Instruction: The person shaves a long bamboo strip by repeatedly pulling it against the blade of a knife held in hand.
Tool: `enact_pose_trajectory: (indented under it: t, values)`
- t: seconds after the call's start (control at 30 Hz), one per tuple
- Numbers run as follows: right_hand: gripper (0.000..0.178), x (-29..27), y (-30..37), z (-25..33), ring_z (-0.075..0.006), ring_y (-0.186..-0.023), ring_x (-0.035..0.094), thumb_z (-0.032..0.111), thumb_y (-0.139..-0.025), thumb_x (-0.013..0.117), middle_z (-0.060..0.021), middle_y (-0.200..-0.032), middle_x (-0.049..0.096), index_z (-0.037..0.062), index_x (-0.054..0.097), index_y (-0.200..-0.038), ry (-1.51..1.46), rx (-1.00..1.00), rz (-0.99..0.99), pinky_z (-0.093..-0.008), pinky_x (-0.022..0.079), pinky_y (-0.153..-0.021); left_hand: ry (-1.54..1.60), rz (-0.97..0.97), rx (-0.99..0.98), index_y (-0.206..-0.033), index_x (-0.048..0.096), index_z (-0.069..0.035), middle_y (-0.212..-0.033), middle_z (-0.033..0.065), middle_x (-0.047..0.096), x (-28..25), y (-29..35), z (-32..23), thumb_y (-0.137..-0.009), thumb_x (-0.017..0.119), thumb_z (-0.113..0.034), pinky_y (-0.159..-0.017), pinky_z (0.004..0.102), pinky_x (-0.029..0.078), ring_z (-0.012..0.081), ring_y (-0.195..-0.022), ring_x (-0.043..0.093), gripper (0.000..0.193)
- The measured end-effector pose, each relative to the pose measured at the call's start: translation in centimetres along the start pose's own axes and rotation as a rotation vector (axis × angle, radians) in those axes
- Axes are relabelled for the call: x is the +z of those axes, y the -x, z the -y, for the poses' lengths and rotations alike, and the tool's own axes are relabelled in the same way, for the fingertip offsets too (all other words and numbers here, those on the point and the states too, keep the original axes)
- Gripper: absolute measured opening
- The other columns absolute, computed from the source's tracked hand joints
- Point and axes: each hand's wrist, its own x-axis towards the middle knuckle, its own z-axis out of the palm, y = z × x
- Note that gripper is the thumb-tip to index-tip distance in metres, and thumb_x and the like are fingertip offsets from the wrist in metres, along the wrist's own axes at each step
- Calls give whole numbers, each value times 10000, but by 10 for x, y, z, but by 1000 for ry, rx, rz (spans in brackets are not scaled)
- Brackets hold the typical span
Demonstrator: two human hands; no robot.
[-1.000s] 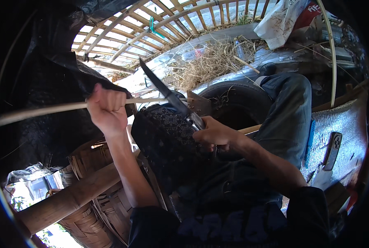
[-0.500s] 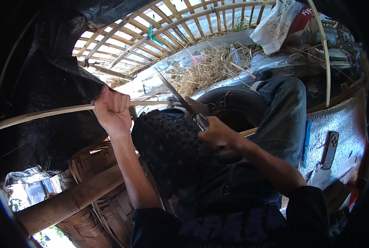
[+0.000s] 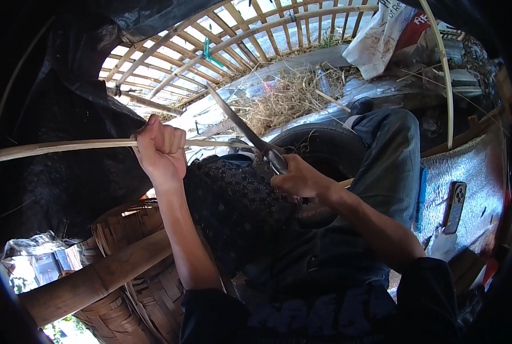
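Note:
My left hand (image 3: pixel 162 150) is closed in a fist around a long pale bamboo strip (image 3: pixel 61 146). The strip runs out to the left edge and, on the other side of the fist, toward the knife. In my right hand (image 3: pixel 303 179) is a long-bladed knife (image 3: pixel 239 123), gripped by its handle, with the blade slanting up and to the left. The strip's right end meets the blade near the handle; whether they touch I cannot tell. Dark patterned cloth (image 3: pixel 233 189) lies over my lap below both hands.
Beyond my legs lies a tire (image 3: pixel 319 140), with a heap of dry shavings (image 3: pixel 293 100) behind it. A slatted bamboo fence (image 3: pixel 250 34) curves across the back. At right a phone (image 3: pixel 455 206) rests on a silvery sheet. A thick bamboo pole (image 3: pixel 95 278) crosses at lower left.
My left hand has shifted slightly right, and the strip's left part has risen. The knife has moved a little left, its tip higher. Both grips stay the same.

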Motion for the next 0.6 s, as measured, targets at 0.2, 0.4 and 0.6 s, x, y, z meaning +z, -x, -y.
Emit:
enact_pose_trajectory:
  t: [0.2,0.4,0.6]
  values:
    - [176,7,27,30,-109,-382,460,46,-720,497,-44,-516,477,-71,478,-850,-138,-200,20,-257,353,-347,-3,-14,-5,-495,170,-141,-434,-43,112,2,-1,-1,-846,462,-160,-419,269,90,69,-397,62,457]
    - [98,11,-9,-32,-90,-386,453,54,-740,506,-28,-511,464,-20,474,-795,-141,35,4,-239,352,-355,43,9,11,-503,188,-143,-434,-49,119,-1,-6,4,-840,472,-151,-421,263,97,66,-398,60,441]
    - [181,12,9,30,-90,-403,459,72,-753,528,-38,-528,474,-62,487,-867,11,-187,9,-238,358,-372,-89,-50,-15,-497,153,-161,-434,-45,96,2,0,0,-841,460,-200,-423,265,91,77,-405,54,462]
